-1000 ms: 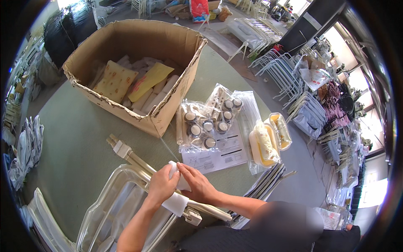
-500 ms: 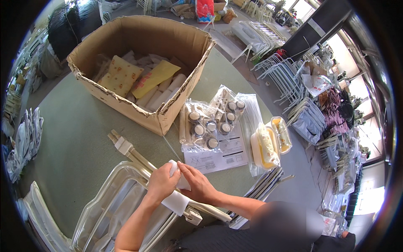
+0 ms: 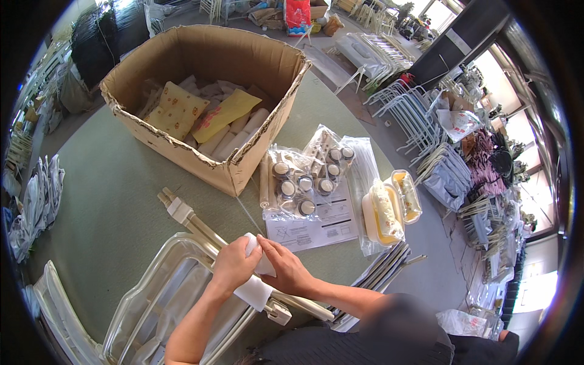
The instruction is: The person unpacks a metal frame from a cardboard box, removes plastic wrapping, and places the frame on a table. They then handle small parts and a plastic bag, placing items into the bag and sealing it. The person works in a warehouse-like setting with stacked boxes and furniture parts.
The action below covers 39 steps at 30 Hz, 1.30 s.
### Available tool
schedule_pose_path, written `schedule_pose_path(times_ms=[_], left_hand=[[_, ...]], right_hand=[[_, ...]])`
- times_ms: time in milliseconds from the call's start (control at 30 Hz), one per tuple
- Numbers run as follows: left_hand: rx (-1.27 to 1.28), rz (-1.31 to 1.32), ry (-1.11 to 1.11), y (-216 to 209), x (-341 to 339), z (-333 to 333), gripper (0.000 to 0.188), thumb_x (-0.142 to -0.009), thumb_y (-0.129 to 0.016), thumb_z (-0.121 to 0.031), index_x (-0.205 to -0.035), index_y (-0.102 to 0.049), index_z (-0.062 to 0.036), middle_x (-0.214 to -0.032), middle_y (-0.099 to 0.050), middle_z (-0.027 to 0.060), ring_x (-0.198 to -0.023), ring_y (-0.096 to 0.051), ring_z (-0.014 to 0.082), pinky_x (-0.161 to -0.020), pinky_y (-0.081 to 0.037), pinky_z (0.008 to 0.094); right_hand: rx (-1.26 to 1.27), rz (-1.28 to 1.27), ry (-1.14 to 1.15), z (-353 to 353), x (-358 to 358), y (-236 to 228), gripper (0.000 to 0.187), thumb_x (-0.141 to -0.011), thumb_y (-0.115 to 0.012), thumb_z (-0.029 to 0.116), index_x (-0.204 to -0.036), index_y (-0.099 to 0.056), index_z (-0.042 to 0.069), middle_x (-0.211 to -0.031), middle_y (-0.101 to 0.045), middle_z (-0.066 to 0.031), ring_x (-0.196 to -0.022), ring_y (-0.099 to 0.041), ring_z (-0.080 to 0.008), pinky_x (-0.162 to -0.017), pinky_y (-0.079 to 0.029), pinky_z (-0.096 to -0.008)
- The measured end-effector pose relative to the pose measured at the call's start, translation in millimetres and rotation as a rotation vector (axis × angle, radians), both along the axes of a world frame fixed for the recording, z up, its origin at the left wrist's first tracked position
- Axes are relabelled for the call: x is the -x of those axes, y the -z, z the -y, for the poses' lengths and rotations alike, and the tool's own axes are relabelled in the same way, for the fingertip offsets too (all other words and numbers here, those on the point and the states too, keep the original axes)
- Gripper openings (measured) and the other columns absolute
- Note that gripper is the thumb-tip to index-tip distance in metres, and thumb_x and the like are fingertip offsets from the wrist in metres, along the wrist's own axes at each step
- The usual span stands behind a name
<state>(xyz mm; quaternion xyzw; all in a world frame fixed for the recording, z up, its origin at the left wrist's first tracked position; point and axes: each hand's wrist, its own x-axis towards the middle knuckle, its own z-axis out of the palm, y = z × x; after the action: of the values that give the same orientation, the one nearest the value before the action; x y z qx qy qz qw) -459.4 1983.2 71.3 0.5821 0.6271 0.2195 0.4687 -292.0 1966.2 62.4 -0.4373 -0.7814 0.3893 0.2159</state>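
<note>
My left hand (image 3: pixel 234 266) and my right hand (image 3: pixel 289 271) meet near the front of the table, fingers closed around a white foam sheet (image 3: pixel 266 266) that looks rolled or folded. Part of it shows between the two hands; the rest is hidden by the fingers. Just below, white foam (image 3: pixel 254 293) wraps a cream metal tube of a folded frame (image 3: pixel 198 226). I cannot tell whether both foam parts are one piece. Under my left forearm lies a bent cream tubular frame (image 3: pixel 121 307) with clear plastic over it.
A cardboard box (image 3: pixel 173 149) holding wrapped parts stands at the back of the green table (image 3: pixel 91 182). Bagged casters (image 3: pixel 304 182) lie on printed sheets (image 3: pixel 319 230), with a yellow-lined plastic container (image 3: pixel 383 213) to their right. Metal tubes (image 3: pixel 389 267) lie by my right forearm.
</note>
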Motion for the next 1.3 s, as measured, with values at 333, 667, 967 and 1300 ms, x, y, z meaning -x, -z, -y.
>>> schedule_pose_path(times_ms=[333,667,967,1300], left_hand=[[0.001,0.020,-0.006,-0.2,0.4,-2.3,0.029,-0.084,-0.057,-0.030,-0.085,-0.057,-0.0008,-0.077,-0.062,0.0213,-0.075,-0.059,0.0408,-0.065,-0.045,0.0467],[-0.026,-0.007,0.019,-2.1,1.0,-7.1,0.029,-0.084,-0.058,-0.029,-0.086,-0.058,-0.0001,-0.077,-0.062,0.0214,-0.074,-0.061,0.0387,-0.063,-0.045,0.0448],[0.018,0.204,-0.085,2.4,-2.7,-10.8,0.032,-0.087,-0.055,-0.022,-0.107,-0.058,0.0037,-0.088,-0.065,0.0230,-0.078,-0.066,0.0331,-0.068,-0.051,0.0396],[0.082,0.161,-0.008,9.9,-9.6,-26.2,0.027,-0.089,-0.055,-0.023,-0.098,-0.058,0.0019,-0.073,-0.065,0.0185,-0.060,-0.066,0.0259,-0.054,-0.051,0.0350]], right_hand=[[-0.005,0.003,-0.007,-1.6,0.1,-0.7,0.088,-0.069,-0.071,0.008,-0.142,-0.024,-0.001,-0.137,-0.037,-0.0245,-0.126,-0.039,-0.0386,-0.105,-0.034,-0.0412],[0.004,-0.004,0.016,-6.3,0.6,-2.8,0.085,-0.069,-0.072,0.010,-0.139,-0.027,-0.002,-0.136,-0.039,-0.0253,-0.124,-0.041,-0.0397,-0.103,-0.035,-0.0420],[-0.108,-0.067,0.140,-7.8,1.3,3.5,0.061,-0.070,-0.074,0.013,-0.122,-0.042,0.003,-0.133,-0.043,-0.0263,-0.118,-0.046,-0.0418,-0.098,-0.039,-0.0441],[-0.261,0.175,0.107,-15.0,-11.9,4.8,0.060,-0.065,-0.069,0.007,-0.122,-0.051,0.003,-0.126,-0.054,-0.0164,-0.109,-0.053,-0.0328,-0.095,-0.043,-0.0416]])
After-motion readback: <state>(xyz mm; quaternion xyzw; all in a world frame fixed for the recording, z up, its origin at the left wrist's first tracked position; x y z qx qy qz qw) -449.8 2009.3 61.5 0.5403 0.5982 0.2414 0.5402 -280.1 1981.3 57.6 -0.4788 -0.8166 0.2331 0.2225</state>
